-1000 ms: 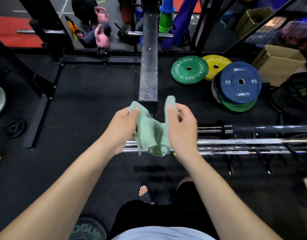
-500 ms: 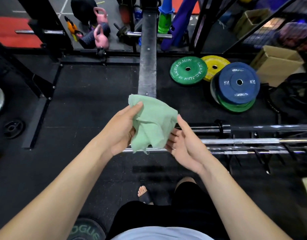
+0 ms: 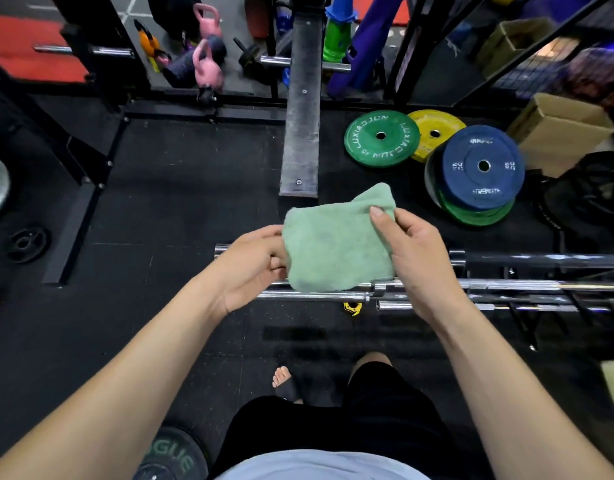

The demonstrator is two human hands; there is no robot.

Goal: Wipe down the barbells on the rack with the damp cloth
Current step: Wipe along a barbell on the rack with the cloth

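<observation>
A pale green cloth (image 3: 333, 244) is spread flat between both hands, held in the air above the barbell ends. My left hand (image 3: 253, 268) grips its left edge. My right hand (image 3: 413, 251) pinches its upper right corner with the thumb on top. Several chrome barbells (image 3: 506, 285) lie side by side on a low black rack (image 3: 520, 318) and run off to the right. Their sleeve ends stick out just below the cloth. The cloth hides part of the nearest bar ends.
A black bench pad (image 3: 303, 109) stretches away ahead. Green (image 3: 381, 138), yellow (image 3: 437, 131) and blue (image 3: 483, 166) weight plates lie on the floor at right, near a cardboard box (image 3: 558, 133). Pink kettlebells (image 3: 207, 67) stand at the back. A black plate (image 3: 170, 459) lies by my foot.
The cloth has gone from bunched to spread out flat. My right hand moved from under it to pinch the upper right corner, and both hands drifted apart.
</observation>
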